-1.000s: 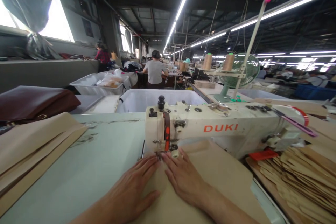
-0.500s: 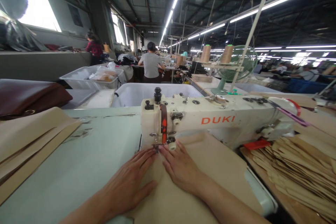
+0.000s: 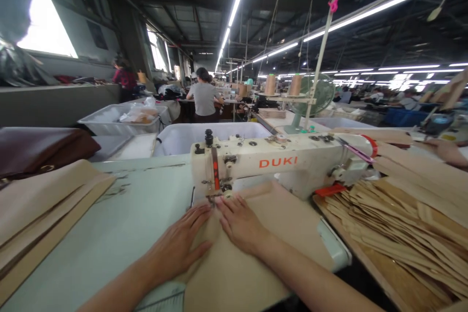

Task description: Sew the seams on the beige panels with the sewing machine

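Both my hands lie flat on a tan sheet of material (image 3: 256, 263) in front of the needle of a cream DUKI sewing machine (image 3: 278, 162). My left hand (image 3: 179, 246) rests with fingers stretched out, its fingertips just left of the presser foot (image 3: 212, 199). My right hand (image 3: 239, 222) presses the sheet beside it, fingers extended toward the foot. Neither hand grips anything. The sheet runs under the machine arm and off the table's near edge.
Stacked tan panels (image 3: 40, 204) and a dark brown bag (image 3: 40, 148) lie at left on the pale green table (image 3: 139, 224). A heap of cut tan pieces (image 3: 398, 224) fills the right. White bins (image 3: 204, 135) stand behind. A person in grey (image 3: 203, 100) works farther back.
My view has shifted, so the machine sits further left and slightly smaller. Both hands stay flat on the sheet at the presser foot.
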Demonstrator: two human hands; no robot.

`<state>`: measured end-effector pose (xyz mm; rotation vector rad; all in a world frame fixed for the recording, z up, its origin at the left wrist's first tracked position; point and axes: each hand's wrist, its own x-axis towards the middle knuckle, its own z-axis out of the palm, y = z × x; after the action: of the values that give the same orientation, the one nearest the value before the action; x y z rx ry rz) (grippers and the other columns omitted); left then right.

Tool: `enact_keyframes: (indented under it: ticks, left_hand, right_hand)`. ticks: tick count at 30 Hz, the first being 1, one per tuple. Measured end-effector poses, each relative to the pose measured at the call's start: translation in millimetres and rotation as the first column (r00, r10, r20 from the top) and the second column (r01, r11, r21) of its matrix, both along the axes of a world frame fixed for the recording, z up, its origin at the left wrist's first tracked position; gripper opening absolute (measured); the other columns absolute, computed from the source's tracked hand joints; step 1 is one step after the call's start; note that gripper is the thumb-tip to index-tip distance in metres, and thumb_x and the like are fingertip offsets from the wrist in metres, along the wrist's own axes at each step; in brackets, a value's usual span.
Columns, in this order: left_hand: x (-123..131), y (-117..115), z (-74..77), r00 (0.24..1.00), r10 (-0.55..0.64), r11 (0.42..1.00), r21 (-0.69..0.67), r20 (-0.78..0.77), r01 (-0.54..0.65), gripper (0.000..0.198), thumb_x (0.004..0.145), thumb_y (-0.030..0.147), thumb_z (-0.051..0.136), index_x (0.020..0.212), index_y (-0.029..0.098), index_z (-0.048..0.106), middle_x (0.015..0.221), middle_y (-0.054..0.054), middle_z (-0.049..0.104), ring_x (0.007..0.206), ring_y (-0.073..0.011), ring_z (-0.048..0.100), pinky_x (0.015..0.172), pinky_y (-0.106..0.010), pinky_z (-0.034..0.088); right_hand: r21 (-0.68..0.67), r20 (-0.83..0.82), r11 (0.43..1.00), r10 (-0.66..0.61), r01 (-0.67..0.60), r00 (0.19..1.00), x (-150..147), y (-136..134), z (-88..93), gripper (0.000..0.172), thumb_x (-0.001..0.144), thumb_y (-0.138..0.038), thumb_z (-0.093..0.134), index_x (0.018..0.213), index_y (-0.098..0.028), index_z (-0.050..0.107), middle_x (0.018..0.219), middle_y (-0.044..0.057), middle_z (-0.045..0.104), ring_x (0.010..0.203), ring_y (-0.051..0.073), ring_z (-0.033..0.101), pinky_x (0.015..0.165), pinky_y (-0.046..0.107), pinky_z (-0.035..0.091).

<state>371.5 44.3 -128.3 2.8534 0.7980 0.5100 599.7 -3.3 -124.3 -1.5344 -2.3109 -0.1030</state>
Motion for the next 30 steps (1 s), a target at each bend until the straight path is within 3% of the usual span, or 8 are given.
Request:
enact_keyframes:
  ticks: [7,11,13,14,20,26,28,30]
  left_hand:
    - [-42,-44,12.3,0.971,0.230,0.957,-0.167,-0.059,-0.237,0.053,0.093,0.045,0.058,0.139,0.026,0.041,0.152,-0.009,0.037,0.131,-0.0249,0.049,0.108,-0.037,0.045]
    - [-43,-38,17.7,0.946,0.320,0.933,-0.156,-0.059,-0.325,0.029,0.100,0.035,0.041,0.124,0.021,0.051,0.148,-0.011,0.037,0.123,-0.0241,0.055,0.105,-0.040,0.046]
    - [-37,-31,17.6,0.945,0.317,0.935,-0.136,-0.084,-0.326,0.028,0.101,0.030,0.036,0.118,0.021,0.056,0.146,-0.011,0.040,0.110,-0.0237,0.063,0.098,-0.041,0.050]
    - [-33,-27,17.1,0.946,0.308,0.940,-0.122,-0.101,-0.319,0.028,0.101,0.027,0.035,0.114,0.021,0.059,0.143,-0.011,0.044,0.105,-0.0236,0.065,0.095,-0.042,0.052]
    - [-15,-24,17.3,0.946,0.251,0.966,-0.009,-0.206,-0.258,0.035,0.095,0.009,0.031,0.100,0.018,0.064,0.111,-0.009,0.065,0.097,-0.0254,0.066,0.086,-0.040,0.052]
    - [-9,-30,24.6,0.923,0.324,0.946,0.072,-0.208,-0.316,0.033,0.099,0.015,0.025,0.105,0.017,0.057,0.105,-0.010,0.062,0.083,-0.0215,0.065,0.076,-0.035,0.052]
    - [-9,-31,25.0,0.921,0.339,0.941,0.075,-0.190,-0.330,0.034,0.101,0.018,0.021,0.107,0.017,0.054,0.110,-0.010,0.059,0.081,-0.0205,0.066,0.073,-0.035,0.052]
    - [-10,-31,23.6,0.924,0.343,0.939,0.074,-0.170,-0.335,0.035,0.103,0.019,0.018,0.107,0.018,0.053,0.113,-0.011,0.057,0.083,-0.0203,0.066,0.072,-0.035,0.053]
  right_hand:
    - [0.233,-0.188,0.968,-0.055,0.099,0.981,36,-88,82.1,0.025,0.101,-0.024,0.042,0.102,-0.022,0.067,0.102,0.005,0.068,0.093,0.019,0.064,0.085,0.033,0.051]
    - [0.637,-0.230,0.532,-0.560,0.558,0.796,161,-101,134.9,0.043,0.097,-0.047,0.042,0.112,-0.015,0.066,0.115,0.020,0.062,0.118,0.036,0.053,0.096,0.049,0.039]
    - [0.629,-0.310,0.310,-0.742,0.713,0.595,228,-92,142.3,0.059,0.092,-0.058,0.041,0.109,-0.008,0.065,0.117,0.034,0.057,0.121,0.046,0.048,0.086,0.057,0.038]
    - [0.561,-0.319,0.302,-0.781,0.771,0.538,257,-84,142.0,0.060,0.088,-0.062,0.044,0.104,-0.008,0.065,0.113,0.036,0.057,0.115,0.048,0.052,0.079,0.057,0.038]
    - [0.279,-0.391,0.495,-0.724,0.823,0.568,309,-57,137.4,0.041,0.083,-0.064,0.047,0.066,-0.026,0.049,0.047,0.002,0.044,0.056,0.028,0.057,0.068,0.050,0.038]
    - [0.315,-0.277,0.375,-0.842,0.872,0.463,224,-107,133.4,0.048,0.094,-0.062,0.027,0.066,-0.028,0.048,0.047,0.003,0.042,0.043,0.027,0.050,0.056,0.043,0.033]
    - [0.251,-0.255,0.505,-0.789,0.826,0.560,158,-118,105.3,0.047,0.095,-0.063,0.028,0.080,-0.028,0.055,0.052,0.006,0.054,0.042,0.028,0.053,0.049,0.037,0.030]
    - [0.095,-0.296,0.792,-0.556,0.603,0.777,80,-117,68.7,0.042,0.100,-0.052,0.027,0.084,-0.026,0.057,0.062,0.006,0.065,0.054,0.027,0.064,0.049,0.032,0.034]
